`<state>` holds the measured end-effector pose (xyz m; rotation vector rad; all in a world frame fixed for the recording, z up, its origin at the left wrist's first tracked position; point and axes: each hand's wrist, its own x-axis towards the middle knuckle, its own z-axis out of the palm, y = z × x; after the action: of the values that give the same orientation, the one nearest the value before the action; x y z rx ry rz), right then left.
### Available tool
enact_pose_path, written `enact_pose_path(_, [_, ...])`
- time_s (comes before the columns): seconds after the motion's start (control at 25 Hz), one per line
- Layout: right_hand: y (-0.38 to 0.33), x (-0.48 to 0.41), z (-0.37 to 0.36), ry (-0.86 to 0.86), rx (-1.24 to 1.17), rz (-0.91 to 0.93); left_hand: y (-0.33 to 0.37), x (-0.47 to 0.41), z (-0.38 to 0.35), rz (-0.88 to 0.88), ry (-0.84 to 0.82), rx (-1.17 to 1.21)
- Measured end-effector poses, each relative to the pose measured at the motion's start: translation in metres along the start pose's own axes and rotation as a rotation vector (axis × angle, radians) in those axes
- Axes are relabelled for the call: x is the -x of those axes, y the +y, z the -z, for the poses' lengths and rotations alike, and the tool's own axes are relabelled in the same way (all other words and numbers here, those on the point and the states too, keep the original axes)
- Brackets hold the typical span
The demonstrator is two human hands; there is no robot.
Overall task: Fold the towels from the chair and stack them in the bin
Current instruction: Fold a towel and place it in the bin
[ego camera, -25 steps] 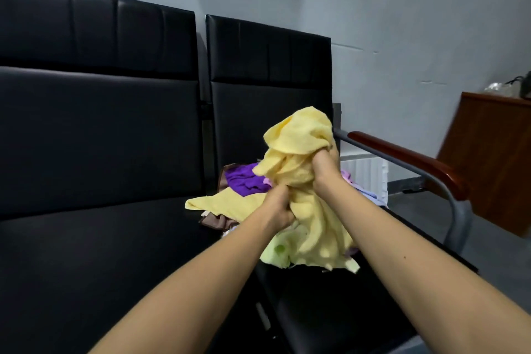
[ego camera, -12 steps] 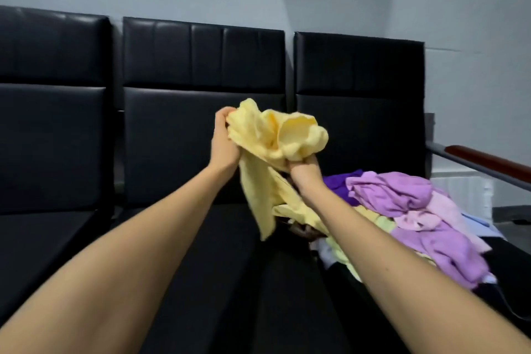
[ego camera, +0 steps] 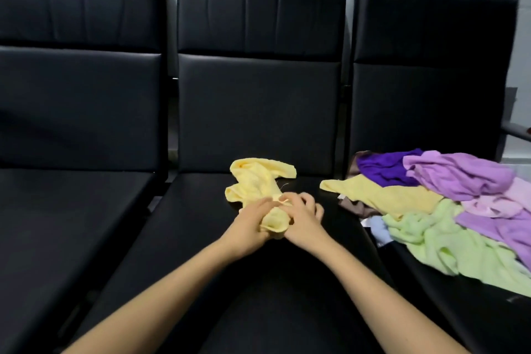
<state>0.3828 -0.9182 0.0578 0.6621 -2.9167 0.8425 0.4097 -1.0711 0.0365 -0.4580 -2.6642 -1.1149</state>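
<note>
Gripping the bunched near end of the yellow towel with left hand and right hand close together; the rest crumpled just beyond them on the black seat; well right of the right hand, the towel pile

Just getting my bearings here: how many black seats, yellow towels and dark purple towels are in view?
Black seats: 3
Yellow towels: 2
Dark purple towels: 1
Total: 6
</note>
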Motion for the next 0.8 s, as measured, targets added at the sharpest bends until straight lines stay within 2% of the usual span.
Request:
enact_pose_path(0.04, [-0.002,0.002,0.007,0.028,0.082,0.069,0.003,0.005,0.001,0.053,0.065,0.005])
enact_pose_path(0.12, [0.002,0.002,0.017,0.091,0.099,0.107,0.007,0.011,0.014,0.164,0.162,-0.059])
enact_pose_path(0.16, [0.005,0.003,0.021,0.120,0.025,0.082,0.005,0.012,0.021,0.167,0.159,-0.140])
enact_pose_path(0.24, [0.007,0.008,0.026,0.211,-0.272,0.007,0.005,0.014,0.039,0.163,0.077,-0.276])
enact_pose_path(0.32, [0.007,0.014,0.034,0.289,-0.451,-0.066,-0.001,0.018,0.050,0.203,0.039,-0.315])
enact_pose_path(0.4, [0.018,0.014,0.042,0.305,-0.400,-0.169,-0.006,0.023,0.058,0.192,0.087,-0.302])
enact_pose_path(0.52, [0.030,0.019,0.046,0.276,-0.487,-0.345,0.007,0.023,0.069,0.192,0.090,-0.027])
enact_pose_path(0.56, [0.031,0.025,0.049,0.215,-0.428,-0.344,0.015,0.024,0.071,0.195,0.067,0.058])
enact_pose_path(0.6, [0.027,0.034,0.057,0.061,-0.264,-0.312,0.023,0.024,0.071,0.188,0.064,0.095])
enact_pose_path(0.68, [0.013,0.042,0.076,-0.341,-0.023,-0.257,0.035,0.023,0.067,0.198,0.094,0.066])
enact_pose_path(0.76, [-0.013,0.047,0.083,-0.606,-0.071,-0.182,0.050,0.025,0.057,0.226,0.078,0.025])
enact_pose_path(0.8, [-0.024,0.046,0.075,-0.645,-0.145,-0.158,0.056,0.024,0.051,0.228,0.059,0.051])
